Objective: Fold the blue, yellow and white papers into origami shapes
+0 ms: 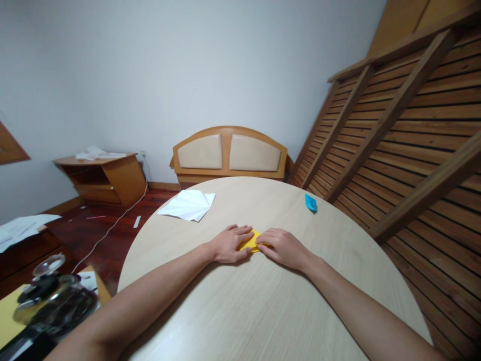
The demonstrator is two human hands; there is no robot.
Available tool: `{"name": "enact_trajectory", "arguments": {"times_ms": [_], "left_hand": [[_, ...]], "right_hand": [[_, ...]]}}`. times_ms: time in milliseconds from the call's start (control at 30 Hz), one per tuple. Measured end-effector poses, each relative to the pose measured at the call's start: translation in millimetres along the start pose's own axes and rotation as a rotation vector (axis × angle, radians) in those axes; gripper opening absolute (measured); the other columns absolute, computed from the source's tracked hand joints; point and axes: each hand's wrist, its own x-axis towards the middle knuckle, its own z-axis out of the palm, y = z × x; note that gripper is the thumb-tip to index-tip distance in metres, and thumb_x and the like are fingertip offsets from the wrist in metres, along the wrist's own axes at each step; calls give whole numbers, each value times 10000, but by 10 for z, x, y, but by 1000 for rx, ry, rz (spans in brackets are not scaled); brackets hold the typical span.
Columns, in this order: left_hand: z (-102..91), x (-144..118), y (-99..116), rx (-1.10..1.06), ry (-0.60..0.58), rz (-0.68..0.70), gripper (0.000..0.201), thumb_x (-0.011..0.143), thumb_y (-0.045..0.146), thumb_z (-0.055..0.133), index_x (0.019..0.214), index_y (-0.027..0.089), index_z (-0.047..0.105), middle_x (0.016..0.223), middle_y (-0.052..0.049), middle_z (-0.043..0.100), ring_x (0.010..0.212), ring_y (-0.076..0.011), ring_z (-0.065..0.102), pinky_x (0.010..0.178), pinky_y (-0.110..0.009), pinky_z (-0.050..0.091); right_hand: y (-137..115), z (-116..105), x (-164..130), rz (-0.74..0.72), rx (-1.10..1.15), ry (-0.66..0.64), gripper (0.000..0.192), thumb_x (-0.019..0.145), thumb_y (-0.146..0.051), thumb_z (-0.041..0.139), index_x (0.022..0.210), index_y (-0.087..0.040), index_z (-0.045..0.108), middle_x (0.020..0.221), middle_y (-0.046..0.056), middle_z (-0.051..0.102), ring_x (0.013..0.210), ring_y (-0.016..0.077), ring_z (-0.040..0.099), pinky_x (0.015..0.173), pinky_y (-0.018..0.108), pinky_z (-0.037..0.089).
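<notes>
A small piece of yellow folded paper (249, 242) lies on the round table (225, 306) between my two hands. My left hand (232, 244) rests flat over its left end, fingers stretched out and thumb along the near edge. At the right end, my right hand (280, 246) has its fingers and thumb closed on the paper. Much of the yellow paper is hidden beneath both hands, so its full shape does not show.
A creased white sheet (188, 204) lies at the table's far left, and a small blue folded paper piece (310, 202) at the far right. A glass pot (56, 306) stands low on the left. Wooden slats (398, 130) lean along the right side.
</notes>
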Motion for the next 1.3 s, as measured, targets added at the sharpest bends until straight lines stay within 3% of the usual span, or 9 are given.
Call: {"name": "enact_trajectory", "arguments": {"times_ms": [233, 467, 900, 1133, 1300], "left_hand": [[19, 39, 45, 1, 64, 18, 460, 961, 377, 472, 1379, 195, 532, 1448, -132, 532, 1356, -288, 480, 1141, -451, 348], [26, 34, 58, -44, 67, 1, 578, 888, 433, 571, 1399, 170, 505, 1435, -156, 539, 1335, -326, 498, 1128, -480, 370], [-1, 41, 81, -151, 113, -23, 550, 867, 386, 556, 1369, 169, 496, 1314, -125, 624, 1156, -292, 612, 1038, -397, 448], [60, 50, 100, -154, 114, -74, 673, 808, 359, 605, 1415, 119, 444, 1395, -175, 558, 1263, -327, 544, 1108, -451, 398], [121, 64, 92, -179, 214, -148, 705, 753, 237, 617, 1422, 117, 426, 1509, -178, 438, 1387, -312, 427, 1174, -454, 325]], "right_hand": [[-47, 32, 39, 1, -153, -23, 145, 934, -191, 569, 1014, -205, 690, 1003, 71, 746, 929, 219, 667, 816, 333, 485], [-23, 37, 41, 44, -172, 14, 115, 939, -167, 554, 938, -193, 666, 909, 65, 737, 853, 200, 672, 776, 301, 487], [17, 21, 28, 51, -188, 99, 187, 998, -201, 491, 1036, -199, 674, 983, 74, 757, 873, 205, 701, 813, 314, 495], [-17, 10, 48, 156, -164, 12, 157, 893, -112, 568, 992, -204, 648, 1013, 64, 745, 941, 206, 693, 840, 295, 500], [-30, 3, 40, 244, -182, 22, 178, 889, -131, 554, 1039, -207, 612, 1036, 53, 744, 935, 200, 702, 808, 277, 501]]}}
